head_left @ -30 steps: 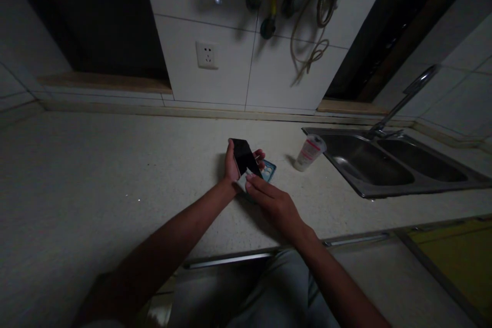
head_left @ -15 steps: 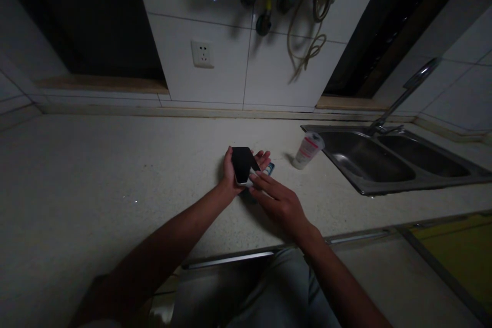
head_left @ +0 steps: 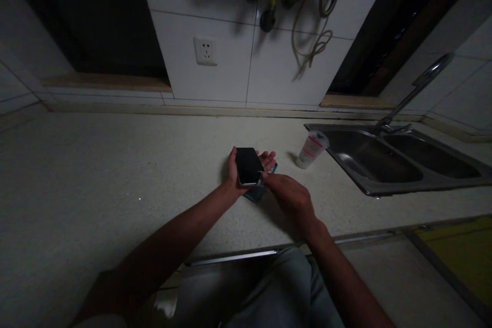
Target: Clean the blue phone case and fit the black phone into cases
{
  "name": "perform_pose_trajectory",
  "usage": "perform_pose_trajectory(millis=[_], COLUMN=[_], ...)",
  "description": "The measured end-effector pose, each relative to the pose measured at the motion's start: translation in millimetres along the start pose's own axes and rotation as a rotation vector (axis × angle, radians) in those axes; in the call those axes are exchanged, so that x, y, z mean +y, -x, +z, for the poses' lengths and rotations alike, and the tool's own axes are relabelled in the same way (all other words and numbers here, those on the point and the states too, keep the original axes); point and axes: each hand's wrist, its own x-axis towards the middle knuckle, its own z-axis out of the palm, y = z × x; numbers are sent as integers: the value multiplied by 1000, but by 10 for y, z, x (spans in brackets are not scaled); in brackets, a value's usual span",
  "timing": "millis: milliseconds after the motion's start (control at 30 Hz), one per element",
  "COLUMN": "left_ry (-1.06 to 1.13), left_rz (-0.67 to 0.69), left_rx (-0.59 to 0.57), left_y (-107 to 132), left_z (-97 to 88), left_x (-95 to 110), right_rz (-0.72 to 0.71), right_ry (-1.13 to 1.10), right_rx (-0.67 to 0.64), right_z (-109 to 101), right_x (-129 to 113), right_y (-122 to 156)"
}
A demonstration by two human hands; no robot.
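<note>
My left hand [head_left: 232, 170] cradles a smartphone [head_left: 248, 164], its dark screen facing up and its far end pointing away from me. The thumb lies along the left edge, and the other fingertips show past the right edge. At the phone's lower right corner, the fingers of my right hand [head_left: 290, 195] are pinched together. A small pale bit shows at their tips, too small to name. Beneath the phone and left hand, a flat teal-blue item [head_left: 254, 194] rests on the counter, mostly covered.
A plastic cup [head_left: 312, 149] with pink markings stands on the pale countertop [head_left: 184, 154], right of my hands. Further right is a double steel sink [head_left: 369, 189] with a tap [head_left: 418, 84]. A socket [head_left: 205, 51] and hanging hoses [head_left: 326, 5] are on the tiled wall.
My right hand has drawn slightly right, off the lower part of the screen to its corner, and its fingers have curled in. The white piece seen under its fingertips now hardly shows.
</note>
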Motion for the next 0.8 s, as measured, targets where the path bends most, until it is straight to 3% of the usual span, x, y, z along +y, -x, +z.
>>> perform_pose_trajectory(millis=[233, 400, 600, 800], left_ry=[-42, -94, -53, -101], left_rz=[-4, 19, 24, -6], left_rx=[73, 48, 38, 36], left_y=[9, 0, -6, -11], left_z=[-5, -40, -32, -21], left_x=[-6, 6, -2, -28], right_rz=[-13, 132, 299, 137], right_ry=[-82, -147, -188, -137], right_rx=[15, -48, -24, -25], right_z=[130, 49, -32, 116], right_x=[-90, -41, 21, -170], right_y=[-265, -234, -112, -225])
